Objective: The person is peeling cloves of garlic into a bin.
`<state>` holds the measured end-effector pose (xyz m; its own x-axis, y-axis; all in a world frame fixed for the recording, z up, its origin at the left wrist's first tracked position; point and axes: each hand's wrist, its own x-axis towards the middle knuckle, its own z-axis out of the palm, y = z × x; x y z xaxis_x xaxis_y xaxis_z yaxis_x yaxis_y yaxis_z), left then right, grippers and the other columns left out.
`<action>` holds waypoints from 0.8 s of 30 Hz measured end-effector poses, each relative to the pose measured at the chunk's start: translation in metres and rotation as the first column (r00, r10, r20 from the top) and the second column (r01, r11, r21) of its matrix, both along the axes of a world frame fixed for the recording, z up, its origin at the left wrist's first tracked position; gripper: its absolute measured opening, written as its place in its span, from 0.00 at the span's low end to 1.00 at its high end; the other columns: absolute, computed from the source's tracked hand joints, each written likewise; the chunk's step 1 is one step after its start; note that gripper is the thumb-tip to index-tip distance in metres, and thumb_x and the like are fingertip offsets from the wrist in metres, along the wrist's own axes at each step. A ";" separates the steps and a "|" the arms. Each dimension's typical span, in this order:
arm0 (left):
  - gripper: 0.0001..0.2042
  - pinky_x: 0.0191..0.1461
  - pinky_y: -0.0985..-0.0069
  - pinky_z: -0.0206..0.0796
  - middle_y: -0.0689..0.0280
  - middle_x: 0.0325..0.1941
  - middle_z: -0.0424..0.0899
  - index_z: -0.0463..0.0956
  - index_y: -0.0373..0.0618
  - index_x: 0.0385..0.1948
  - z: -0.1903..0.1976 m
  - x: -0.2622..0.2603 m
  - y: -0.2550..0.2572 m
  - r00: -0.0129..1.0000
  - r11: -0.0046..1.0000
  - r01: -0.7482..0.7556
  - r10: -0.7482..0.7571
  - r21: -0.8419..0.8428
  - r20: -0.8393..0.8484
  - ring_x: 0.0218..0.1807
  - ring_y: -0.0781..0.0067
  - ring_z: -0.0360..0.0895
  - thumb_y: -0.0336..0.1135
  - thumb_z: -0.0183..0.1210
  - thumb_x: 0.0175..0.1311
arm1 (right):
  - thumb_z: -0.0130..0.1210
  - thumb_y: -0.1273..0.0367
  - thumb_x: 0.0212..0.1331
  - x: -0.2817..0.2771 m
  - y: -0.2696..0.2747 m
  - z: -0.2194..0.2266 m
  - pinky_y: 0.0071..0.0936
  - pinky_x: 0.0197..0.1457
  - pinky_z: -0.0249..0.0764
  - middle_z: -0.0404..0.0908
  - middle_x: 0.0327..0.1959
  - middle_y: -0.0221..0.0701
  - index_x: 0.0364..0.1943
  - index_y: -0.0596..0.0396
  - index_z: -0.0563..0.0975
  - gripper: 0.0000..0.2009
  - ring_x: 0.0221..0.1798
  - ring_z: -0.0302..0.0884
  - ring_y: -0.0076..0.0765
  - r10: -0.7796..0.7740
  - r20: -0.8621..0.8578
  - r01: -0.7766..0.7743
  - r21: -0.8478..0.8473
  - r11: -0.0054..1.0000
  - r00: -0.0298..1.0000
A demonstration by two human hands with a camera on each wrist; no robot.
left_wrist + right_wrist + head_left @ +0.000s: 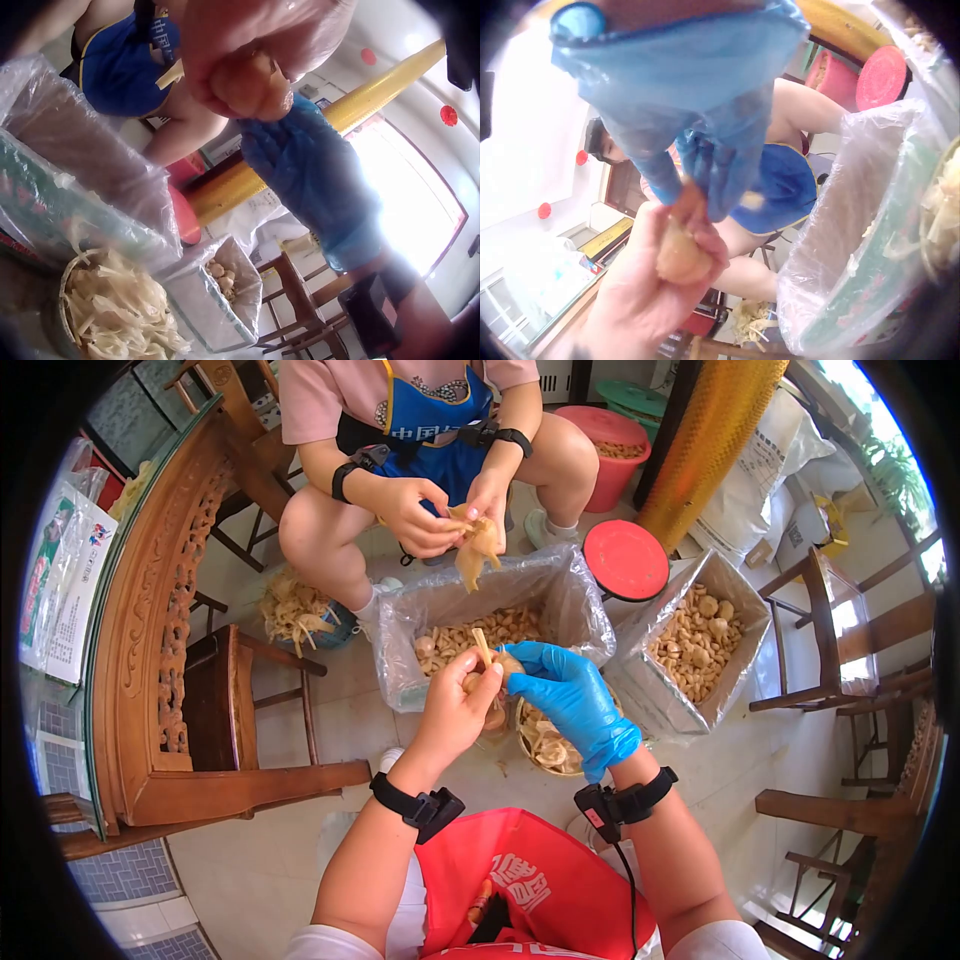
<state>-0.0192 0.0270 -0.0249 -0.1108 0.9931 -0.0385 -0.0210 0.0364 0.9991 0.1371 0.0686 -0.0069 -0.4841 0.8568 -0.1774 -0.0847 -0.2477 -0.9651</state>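
My bare left hand [458, 705] grips a pale brown garlic bulb [251, 88] with a short stem [482, 646] sticking up. My right hand [570, 698], in a blue plastic glove, pinches the bulb's other side; in the right wrist view its fingertips meet the bulb [682, 253] at the top. Both hands are held over the near edge of a plastic-lined box [402, 672] with many loose garlic cloves [500, 628] in it. Below the gloved hand stands a round container of peeled skins [548, 745], partly hidden by that hand.
Opposite sits a person in a blue apron [440, 420], both hands on a garlic piece [478, 550]. A second lined box [715, 705] of garlic stands right, beside a red-topped stool [626, 560]. Left are a skin-filled basket [300, 610] and a wooden chair [235, 700].
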 end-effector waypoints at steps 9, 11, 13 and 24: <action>0.06 0.28 0.82 0.63 0.71 0.24 0.76 0.74 0.37 0.35 0.005 -0.005 -0.003 0.989 0.995 -0.007 -0.008 -0.100 -0.145 0.26 0.86 0.71 0.30 0.56 0.62 | 0.57 0.72 0.59 -0.001 -0.004 -0.011 0.24 0.52 0.71 0.80 0.45 0.34 0.53 0.62 0.74 0.18 0.46 0.75 0.25 -0.020 0.021 0.018 0.099 0.995 1.000; 0.06 0.26 0.82 0.62 0.69 0.21 0.75 0.74 0.37 0.34 0.010 -0.003 -0.003 0.970 0.994 -0.045 0.020 -0.098 -0.244 0.24 0.87 0.70 0.29 0.58 0.59 | 0.57 0.71 0.59 -0.001 -0.004 -0.011 0.24 0.52 0.71 0.81 0.45 0.34 0.52 0.61 0.75 0.17 0.46 0.75 0.25 -0.026 0.052 0.020 0.112 0.994 0.998; 0.06 0.27 0.82 0.63 0.68 0.23 0.76 0.74 0.37 0.34 0.014 0.001 -0.003 0.950 0.992 -0.079 0.045 -0.097 -0.309 0.24 0.82 0.72 0.28 0.58 0.59 | 0.57 0.68 0.59 -0.004 -0.004 -0.010 0.24 0.51 0.72 0.81 0.44 0.35 0.50 0.62 0.76 0.17 0.45 0.76 0.25 -0.069 0.104 0.064 0.046 0.997 0.992; 0.06 0.34 0.66 0.65 0.51 0.29 0.76 0.72 0.34 0.29 0.007 0.017 -0.006 0.763 0.958 -0.086 0.239 0.273 -0.601 0.32 0.47 0.75 0.25 0.58 0.52 | 0.54 0.61 0.61 -0.012 -0.008 -0.024 0.26 0.39 0.72 0.82 0.29 0.35 0.40 0.63 0.79 0.16 0.33 0.75 0.26 -0.129 0.213 0.115 0.077 0.990 0.969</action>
<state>-0.0025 0.0210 -0.0181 -0.1945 0.9311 0.3084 0.6212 -0.1264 0.7734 0.1248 0.0610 -0.0307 -0.3314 0.9198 -0.2102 0.1027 -0.1863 -0.9771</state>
